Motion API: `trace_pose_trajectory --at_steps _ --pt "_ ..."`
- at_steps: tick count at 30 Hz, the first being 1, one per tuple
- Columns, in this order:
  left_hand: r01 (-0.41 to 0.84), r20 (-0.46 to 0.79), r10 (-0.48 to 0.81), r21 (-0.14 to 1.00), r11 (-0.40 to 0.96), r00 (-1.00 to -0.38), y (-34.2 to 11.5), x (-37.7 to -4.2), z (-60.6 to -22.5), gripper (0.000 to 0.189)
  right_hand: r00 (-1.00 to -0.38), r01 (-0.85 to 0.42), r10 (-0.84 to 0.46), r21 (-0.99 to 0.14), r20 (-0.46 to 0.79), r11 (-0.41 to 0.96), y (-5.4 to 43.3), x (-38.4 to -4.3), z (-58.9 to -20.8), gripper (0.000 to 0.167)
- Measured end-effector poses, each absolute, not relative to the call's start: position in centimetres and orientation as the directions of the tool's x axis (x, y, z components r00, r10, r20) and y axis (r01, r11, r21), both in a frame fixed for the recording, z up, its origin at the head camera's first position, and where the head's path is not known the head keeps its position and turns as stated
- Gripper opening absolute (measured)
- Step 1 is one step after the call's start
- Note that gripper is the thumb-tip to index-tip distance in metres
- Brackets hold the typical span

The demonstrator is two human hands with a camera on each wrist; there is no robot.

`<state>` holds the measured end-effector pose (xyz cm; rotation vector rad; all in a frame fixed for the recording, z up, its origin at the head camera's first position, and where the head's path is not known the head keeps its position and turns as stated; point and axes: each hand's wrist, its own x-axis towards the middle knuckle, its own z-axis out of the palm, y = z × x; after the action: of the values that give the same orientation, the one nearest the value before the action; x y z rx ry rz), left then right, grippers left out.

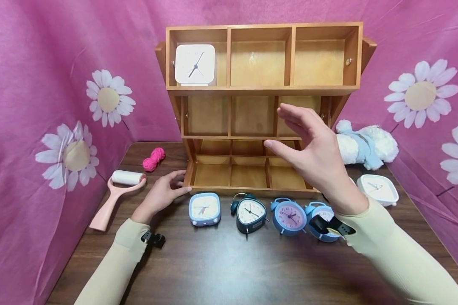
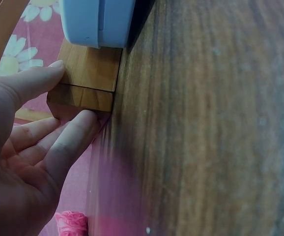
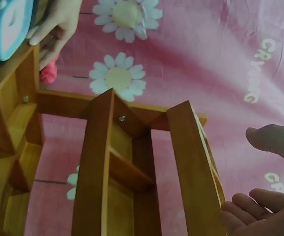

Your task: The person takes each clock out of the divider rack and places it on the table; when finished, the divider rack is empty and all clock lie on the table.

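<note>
A wooden shelf [image 1: 263, 90] with tiers of compartments stands at the back of the table. My left hand [image 1: 162, 192] holds its lower left front corner; in the left wrist view the thumb lies on the front face and the fingers bend round the end. Raised before the shelf's right side, my right hand [image 1: 314, 148] holds nothing, its thumb and fingers spread apart. A white square clock [image 1: 195, 64] sits in the top left compartment. Along the shelf's front stand a light blue square clock [image 1: 205, 209], a dark triangular alarm clock [image 1: 251, 212] and a blue alarm clock with a purple face [image 1: 289, 217].
Another blue alarm clock [image 1: 316, 212] is partly hidden by the right wrist strap. Farther right are a white clock [image 1: 378, 189] and a white plush toy [image 1: 366, 144]. A pink-handled roller [image 1: 110, 201] and pink yarn [image 1: 153, 159] lie at left. Pink curtain [image 1: 145, 46] surrounds the table.
</note>
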<state>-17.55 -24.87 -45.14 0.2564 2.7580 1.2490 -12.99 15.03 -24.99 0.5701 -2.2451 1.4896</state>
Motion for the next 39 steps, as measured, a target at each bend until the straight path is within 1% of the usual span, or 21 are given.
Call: trace_pose_trajectory --at_steps 6,15,27,33,39 --pt "0.106 -0.027 0.192 0.751 0.652 -0.981 -24.9 -17.6 -44.9 0.069 -0.833 -0.543 -0.12 -0.756 0.54 0.365 13.4 -14.0 -24.0 0.069" --pt "0.101 -0.032 0.189 0.75 0.653 -0.981 -25.3 -17.6 -44.9 0.07 -0.821 -0.559 -0.142 -0.727 0.553 0.4 11.1 -16.1 -22.7 0.074" --pt "0.109 -0.016 0.186 0.758 0.643 -0.982 -24.8 -17.3 -45.0 0.068 -0.763 -0.632 -0.19 -0.655 0.617 0.414 6.8 -18.7 -20.7 0.074" --pt "0.105 -0.022 0.185 0.754 0.648 -0.983 -24.7 -17.3 -45.1 0.066 -0.759 -0.639 -0.204 -0.646 0.619 0.417 5.2 -19.8 -20.0 0.077" --pt "0.105 -0.02 0.183 0.758 0.644 -0.983 -24.7 -17.4 -45.1 0.067 -0.752 -0.639 -0.209 -0.615 0.625 0.461 3.7 -20.8 -19.2 0.08"
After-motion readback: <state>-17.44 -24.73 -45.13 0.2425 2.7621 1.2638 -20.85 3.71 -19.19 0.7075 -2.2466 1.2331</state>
